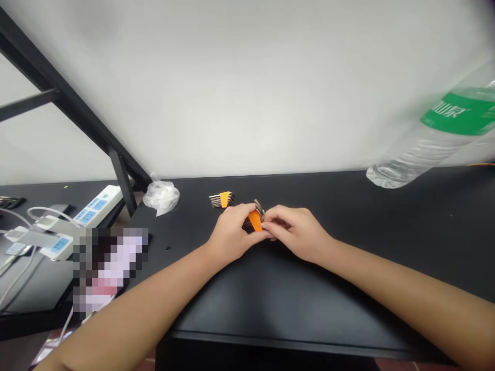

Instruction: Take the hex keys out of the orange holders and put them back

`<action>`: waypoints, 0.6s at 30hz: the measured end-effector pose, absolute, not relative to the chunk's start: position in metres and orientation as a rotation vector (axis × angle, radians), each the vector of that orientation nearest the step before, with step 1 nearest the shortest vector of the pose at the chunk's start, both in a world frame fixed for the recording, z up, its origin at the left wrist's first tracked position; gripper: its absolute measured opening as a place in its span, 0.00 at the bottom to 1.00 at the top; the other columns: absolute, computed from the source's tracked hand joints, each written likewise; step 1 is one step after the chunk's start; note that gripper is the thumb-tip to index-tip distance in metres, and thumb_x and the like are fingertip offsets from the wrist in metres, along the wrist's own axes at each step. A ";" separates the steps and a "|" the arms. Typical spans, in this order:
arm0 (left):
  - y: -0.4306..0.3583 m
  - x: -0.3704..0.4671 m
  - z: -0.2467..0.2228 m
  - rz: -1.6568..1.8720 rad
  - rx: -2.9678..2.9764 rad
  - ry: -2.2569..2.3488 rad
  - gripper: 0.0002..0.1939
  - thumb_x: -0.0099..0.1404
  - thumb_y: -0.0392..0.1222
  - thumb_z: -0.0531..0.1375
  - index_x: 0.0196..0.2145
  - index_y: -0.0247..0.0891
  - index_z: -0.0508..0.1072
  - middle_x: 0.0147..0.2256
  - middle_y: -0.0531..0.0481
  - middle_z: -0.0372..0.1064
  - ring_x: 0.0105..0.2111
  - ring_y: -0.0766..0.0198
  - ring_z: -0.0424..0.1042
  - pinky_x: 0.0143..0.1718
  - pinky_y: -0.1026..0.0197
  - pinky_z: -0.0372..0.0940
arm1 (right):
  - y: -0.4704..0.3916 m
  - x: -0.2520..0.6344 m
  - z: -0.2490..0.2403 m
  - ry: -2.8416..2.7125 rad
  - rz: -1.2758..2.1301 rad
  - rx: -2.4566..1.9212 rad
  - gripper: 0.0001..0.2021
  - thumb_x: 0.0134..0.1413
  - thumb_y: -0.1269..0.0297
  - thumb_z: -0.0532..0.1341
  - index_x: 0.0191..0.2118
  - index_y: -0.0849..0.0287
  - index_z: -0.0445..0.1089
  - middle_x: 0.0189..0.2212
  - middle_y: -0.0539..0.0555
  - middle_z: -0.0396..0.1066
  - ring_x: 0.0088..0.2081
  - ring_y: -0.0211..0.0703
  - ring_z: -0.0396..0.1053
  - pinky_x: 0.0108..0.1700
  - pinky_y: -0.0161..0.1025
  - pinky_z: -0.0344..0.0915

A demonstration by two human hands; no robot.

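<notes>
An orange holder [255,220] with several metal hex keys sits between my two hands, above the black table. My left hand [232,234] is closed around its left side, thumb below and fingers above. On its right side, my right hand [296,232] pinches at the keys with thumb and index finger; the exact piece between those fingertips is too small to make out. A second orange holder [225,199] with a row of metal hex keys lies on the table, just beyond my left hand.
A crumpled clear plastic bag [161,197] lies at the table's back left. At the right stands a large clear bottle [417,149] with a green label. White power strips [95,206] with cables and a black metal frame [121,178] are on the left. The black table [301,309] meets a pale wall.
</notes>
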State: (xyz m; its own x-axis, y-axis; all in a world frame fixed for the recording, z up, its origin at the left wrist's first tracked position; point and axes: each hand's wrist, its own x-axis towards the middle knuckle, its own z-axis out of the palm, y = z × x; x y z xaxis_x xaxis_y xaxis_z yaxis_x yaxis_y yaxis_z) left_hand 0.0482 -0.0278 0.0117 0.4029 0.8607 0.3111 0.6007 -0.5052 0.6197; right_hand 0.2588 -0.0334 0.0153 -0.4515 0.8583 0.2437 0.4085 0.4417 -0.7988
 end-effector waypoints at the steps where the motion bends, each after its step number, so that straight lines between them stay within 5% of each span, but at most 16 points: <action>1: -0.027 0.048 0.012 0.837 2.260 1.272 0.23 0.60 0.58 0.70 0.46 0.41 0.73 0.38 0.51 0.76 0.37 0.60 0.74 0.44 0.57 0.67 | -0.032 0.260 0.015 -2.144 0.772 -1.037 0.07 0.69 0.62 0.57 0.37 0.54 0.68 0.29 0.49 0.74 0.29 0.39 0.70 0.33 0.37 0.63; 5: -0.024 0.047 0.012 0.696 2.346 1.314 0.24 0.59 0.61 0.70 0.43 0.41 0.74 0.37 0.49 0.75 0.39 0.56 0.72 0.45 0.54 0.66 | -0.025 0.266 0.014 -2.430 0.425 -0.970 0.07 0.68 0.65 0.56 0.37 0.56 0.68 0.32 0.50 0.73 0.30 0.39 0.67 0.34 0.38 0.59; 16: -0.024 0.040 0.013 0.468 2.662 1.327 0.31 0.58 0.65 0.69 0.51 0.41 0.77 0.50 0.41 0.73 0.50 0.47 0.71 0.52 0.45 0.67 | -0.014 0.281 0.005 -2.481 0.253 -0.873 0.10 0.68 0.67 0.56 0.39 0.56 0.76 0.37 0.55 0.78 0.38 0.44 0.73 0.42 0.41 0.66; 18: -0.027 0.028 0.029 0.626 2.631 1.323 0.26 0.63 0.60 0.67 0.53 0.43 0.77 0.51 0.42 0.73 0.51 0.49 0.72 0.53 0.46 0.68 | -0.005 0.295 0.003 -2.419 0.216 -0.922 0.10 0.68 0.66 0.57 0.41 0.56 0.77 0.38 0.55 0.79 0.39 0.45 0.74 0.44 0.42 0.67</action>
State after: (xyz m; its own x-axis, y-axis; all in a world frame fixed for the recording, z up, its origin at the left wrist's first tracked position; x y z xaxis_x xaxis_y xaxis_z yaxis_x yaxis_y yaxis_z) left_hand 0.0275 -0.0268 0.0287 0.5292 0.7919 0.3048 0.7376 -0.6068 0.2960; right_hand 0.2954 -0.0048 0.0032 -0.6220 0.6564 0.4268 0.5704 0.7533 -0.3274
